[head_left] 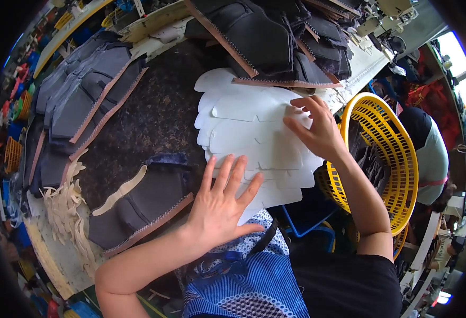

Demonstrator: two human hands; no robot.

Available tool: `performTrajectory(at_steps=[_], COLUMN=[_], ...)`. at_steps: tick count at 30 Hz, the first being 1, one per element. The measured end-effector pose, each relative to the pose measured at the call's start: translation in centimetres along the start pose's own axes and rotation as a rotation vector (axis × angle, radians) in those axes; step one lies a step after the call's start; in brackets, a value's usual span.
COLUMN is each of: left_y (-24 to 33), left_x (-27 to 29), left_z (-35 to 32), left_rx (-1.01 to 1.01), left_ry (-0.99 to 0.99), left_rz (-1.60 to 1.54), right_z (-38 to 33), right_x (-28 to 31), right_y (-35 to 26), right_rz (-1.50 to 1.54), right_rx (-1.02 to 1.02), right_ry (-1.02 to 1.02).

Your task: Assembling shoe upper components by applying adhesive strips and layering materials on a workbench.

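Overlapping white, thin shaped pieces (238, 132) lie fanned out in front of me on the dark tabletop. My left hand (217, 204) rests with fingers spread on the near left edge of these pieces. Over their right side, my right hand (320, 127) is held with its fingers curved and the thumb apart, and I see nothing between them. Left of my left hand lies a dark cut piece (153, 199) with a brown zigzag-stitched edge. On it rests a narrow cream strip (121, 191).
Stacked dark stitched pieces stand at the far side (254, 37) and at the left (79, 106). A bundle of cream strips (66, 212) lies near the left edge. A yellow plastic basket (410, 175) with dark pieces inside stands at my right, with another person (429, 153) beyond it.
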State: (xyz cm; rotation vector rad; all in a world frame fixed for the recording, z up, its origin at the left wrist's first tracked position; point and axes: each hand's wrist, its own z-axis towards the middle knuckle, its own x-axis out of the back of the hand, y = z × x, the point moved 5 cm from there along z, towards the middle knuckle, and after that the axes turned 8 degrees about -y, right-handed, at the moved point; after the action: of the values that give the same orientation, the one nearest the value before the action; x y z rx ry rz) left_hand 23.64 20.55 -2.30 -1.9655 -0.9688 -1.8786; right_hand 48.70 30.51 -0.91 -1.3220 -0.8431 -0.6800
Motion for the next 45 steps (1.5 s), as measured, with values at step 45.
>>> performTrajectory(at_steps=[45], left_y=[-2.6], left_x=[1.4], left_z=[1.5], left_rx=[0.081], left_ry=[0.155], left_rz=[-0.517], right_z=[-0.8], right_x=[13.2], right_y=[-10.8], right_rz=[0.476], right_rx=[0.396], right_ry=[0.377])
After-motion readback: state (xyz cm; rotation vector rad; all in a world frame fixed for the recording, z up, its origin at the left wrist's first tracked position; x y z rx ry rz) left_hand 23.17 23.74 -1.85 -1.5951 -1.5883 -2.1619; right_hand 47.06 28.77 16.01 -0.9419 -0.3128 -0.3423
